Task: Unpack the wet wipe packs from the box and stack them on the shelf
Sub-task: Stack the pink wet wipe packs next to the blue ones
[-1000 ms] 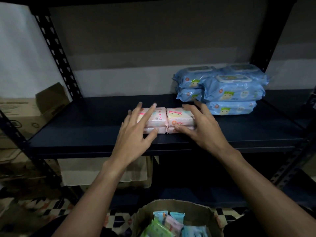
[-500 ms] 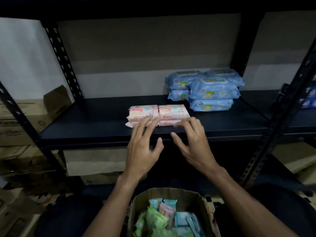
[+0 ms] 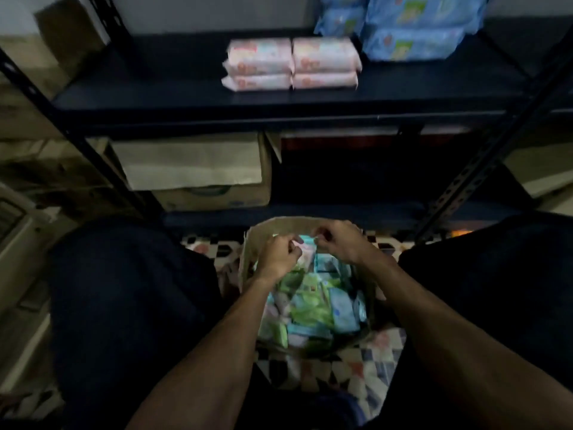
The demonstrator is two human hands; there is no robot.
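Note:
An open cardboard box (image 3: 248, 243) stands on the floor between my knees, filled with several wet wipe packs (image 3: 313, 308) in green, blue and pink. Both hands are down at its far end. My left hand (image 3: 277, 257) has its fingers curled on the top of a pink pack (image 3: 305, 256). My right hand (image 3: 339, 243) pinches the top of the same or a neighbouring pack; blur hides which. On the dark shelf (image 3: 148, 88) above lie pink packs (image 3: 291, 62) in two low stacks side by side, with blue packs (image 3: 409, 29) stacked to their right.
A perforated metal upright (image 3: 477, 175) slants at the right and another upright (image 3: 59, 119) at the left. A cardboard carton (image 3: 198, 172) sits on the lower shelf just beyond the box. My dark-trousered knees (image 3: 124, 290) flank the box on the patterned floor (image 3: 350, 367).
Both hands left the pink packs on the shelf and dropped into the box, where their fingers have curled on a pack. My view has tilted down.

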